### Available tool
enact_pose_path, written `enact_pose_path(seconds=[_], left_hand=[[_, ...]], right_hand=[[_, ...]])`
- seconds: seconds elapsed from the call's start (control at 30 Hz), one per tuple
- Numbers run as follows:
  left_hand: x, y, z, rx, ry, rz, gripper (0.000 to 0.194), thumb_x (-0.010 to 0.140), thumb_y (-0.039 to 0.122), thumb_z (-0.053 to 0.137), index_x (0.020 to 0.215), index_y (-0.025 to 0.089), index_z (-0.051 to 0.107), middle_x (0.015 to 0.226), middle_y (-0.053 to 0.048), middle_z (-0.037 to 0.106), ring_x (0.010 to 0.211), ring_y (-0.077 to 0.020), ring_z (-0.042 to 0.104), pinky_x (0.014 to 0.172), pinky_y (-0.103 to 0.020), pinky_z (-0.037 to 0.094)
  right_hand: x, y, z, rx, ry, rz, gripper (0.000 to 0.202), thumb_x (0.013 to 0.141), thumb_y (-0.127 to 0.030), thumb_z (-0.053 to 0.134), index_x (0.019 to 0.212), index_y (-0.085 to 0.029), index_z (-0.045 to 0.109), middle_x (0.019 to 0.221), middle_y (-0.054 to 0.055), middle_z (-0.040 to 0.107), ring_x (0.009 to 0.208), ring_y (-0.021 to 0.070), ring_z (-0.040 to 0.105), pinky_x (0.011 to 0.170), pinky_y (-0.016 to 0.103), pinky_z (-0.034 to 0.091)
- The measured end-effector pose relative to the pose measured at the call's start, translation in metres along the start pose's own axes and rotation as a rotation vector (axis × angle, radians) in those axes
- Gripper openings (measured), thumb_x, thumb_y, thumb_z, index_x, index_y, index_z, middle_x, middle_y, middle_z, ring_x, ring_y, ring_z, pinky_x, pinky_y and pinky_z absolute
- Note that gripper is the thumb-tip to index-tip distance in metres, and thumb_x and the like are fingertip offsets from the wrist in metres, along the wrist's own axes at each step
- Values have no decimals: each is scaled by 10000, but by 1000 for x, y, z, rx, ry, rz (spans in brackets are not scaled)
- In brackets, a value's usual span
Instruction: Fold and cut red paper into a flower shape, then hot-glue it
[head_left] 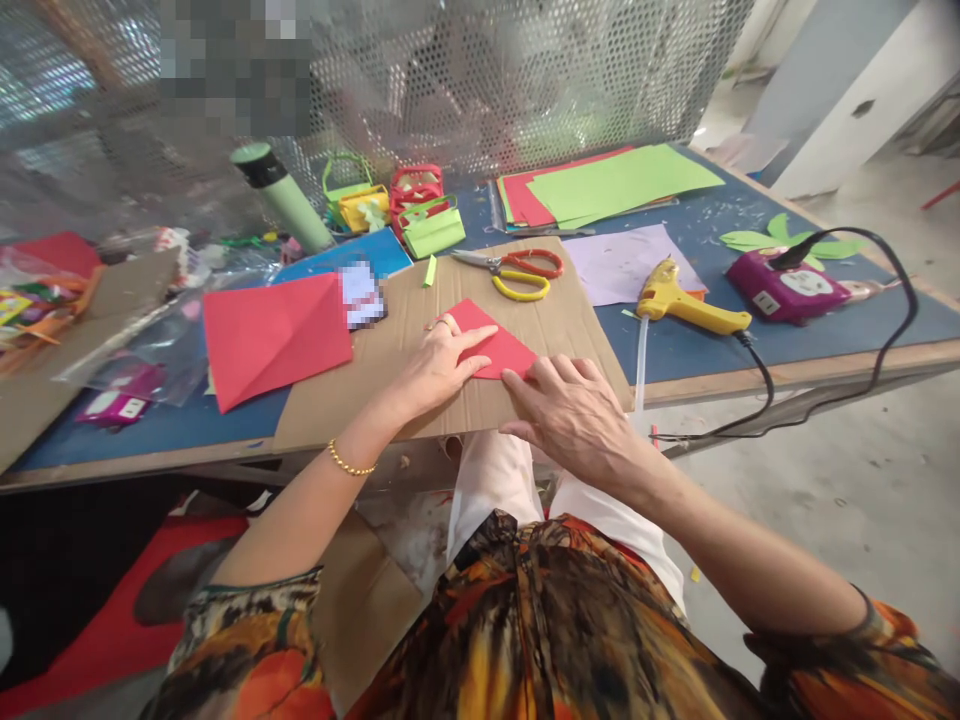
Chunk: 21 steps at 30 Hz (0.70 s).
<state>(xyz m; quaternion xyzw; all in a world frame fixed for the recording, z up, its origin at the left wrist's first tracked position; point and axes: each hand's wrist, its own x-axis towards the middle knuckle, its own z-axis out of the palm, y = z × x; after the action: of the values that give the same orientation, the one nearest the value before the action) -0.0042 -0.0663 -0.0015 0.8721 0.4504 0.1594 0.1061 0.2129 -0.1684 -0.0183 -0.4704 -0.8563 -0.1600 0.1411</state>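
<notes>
Red paper, triangular in outline, lies at frame centre on the cardboard sheet. Left hand: index finger and thumb spread, resting on the paper, gripping nothing. Right hand: fingers bent at the paper's right corner; grip cannot be determined.

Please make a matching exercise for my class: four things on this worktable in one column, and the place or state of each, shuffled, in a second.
Column 1
1. Triangular red paper piece
2. Metal scissors with red and yellow handles
3. Yellow plastic glue gun
4. Pale green cylindrical bottle

Column 2
A. Near the grey perforated screen
B. Touched by the bare left hand
C. Pale stick jutting from it
D. On brown cardboard, untouched

Pairs: 1-B, 2-D, 3-C, 4-A
</notes>
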Motion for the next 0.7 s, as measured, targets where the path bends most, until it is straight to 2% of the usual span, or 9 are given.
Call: enact_pose_path(seconds=[0.07, 0.13, 0.2, 0.3, 0.37, 0.47, 0.6, 0.7], left_hand=[[-9, -3, -5, 87, 93, -29, 432, 988, 290, 664, 1416, 246, 700, 1076, -71, 581, 1014, -236, 600, 970, -430, 522], [-21, 0, -6, 204, 244, -22, 383, 1015, 276, 615, 1373, 191, 724, 1108, -111, 619, 1011, -257, 601, 955, -449, 501], [-35, 10, -2, 291, 350, 66, 374, 1059, 336, 551, 1327, 158, 742, 1149, -148, 659, 1043, -284, 602, 952, -471, 468], [-51, 29, 12, 296, 308, 285, 491, 1068, 523, 512, 1287, 149, 743, 1196, -151, 705, 1098, -294, 605, 951, -460, 432], [-58, 37, 21, 314, 297, 327, 528, 1074, 539, 490, 1284, 117, 728, 1168, -146, 733, 1082, -283, 615, 938, -448, 410], [-62, 39, 26, 354, 315, 298, 508, 1080, 514, 493, 1254, 101, 731, 1129, -145, 762, 1083, -290, 625, 938, -455, 385], [-67, 35, 21, 382, 328, 260, 505, 1079, 528, 488, 1215, 119, 753, 1099, -149, 775, 1091, -304, 635, 941, -465, 385], [-70, 39, 19, 413, 304, 214, 520, 1078, 533, 478, 1215, 116, 757, 1106, -166, 772, 1100, -320, 639, 956, -479, 395]], right_hand=[[1, -1, -1, 5, 1, 1, 477, 996, -588, 645, 1201, -159, 685, 1030, 118, 662, 935, 281, 496, 801, 383, 286], [1, -2, -1, 12, 0, 9, 478, 989, -581, 660, 1206, -157, 684, 1027, 118, 659, 937, 280, 493, 799, 383, 280], [0, -2, -1, 16, 0, 14, 501, 975, -597, 671, 1210, -154, 683, 1015, 117, 655, 936, 279, 487, 792, 382, 273], [0, -3, 1, 12, 8, 11, 494, 998, -609, 626, 1180, -154, 690, 989, 115, 652, 927, 278, 480, 792, 381, 272], [0, -3, 1, 3, 15, 6, 472, 1026, -599, 582, 1159, -159, 692, 978, 113, 654, 917, 277, 477, 794, 383, 275], [0, -3, 0, -7, 18, 5, 470, 1017, -607, 595, 1159, -169, 690, 983, 108, 658, 912, 279, 479, 797, 385, 278], [0, -3, 0, -14, 27, 1, 513, 955, -625, 677, 1185, -166, 684, 995, 104, 662, 918, 282, 488, 801, 384, 286], [0, -3, -1, -11, 21, 4, 503, 990, -623, 626, 1179, -160, 682, 991, 110, 662, 916, 281, 492, 800, 384, 289]])
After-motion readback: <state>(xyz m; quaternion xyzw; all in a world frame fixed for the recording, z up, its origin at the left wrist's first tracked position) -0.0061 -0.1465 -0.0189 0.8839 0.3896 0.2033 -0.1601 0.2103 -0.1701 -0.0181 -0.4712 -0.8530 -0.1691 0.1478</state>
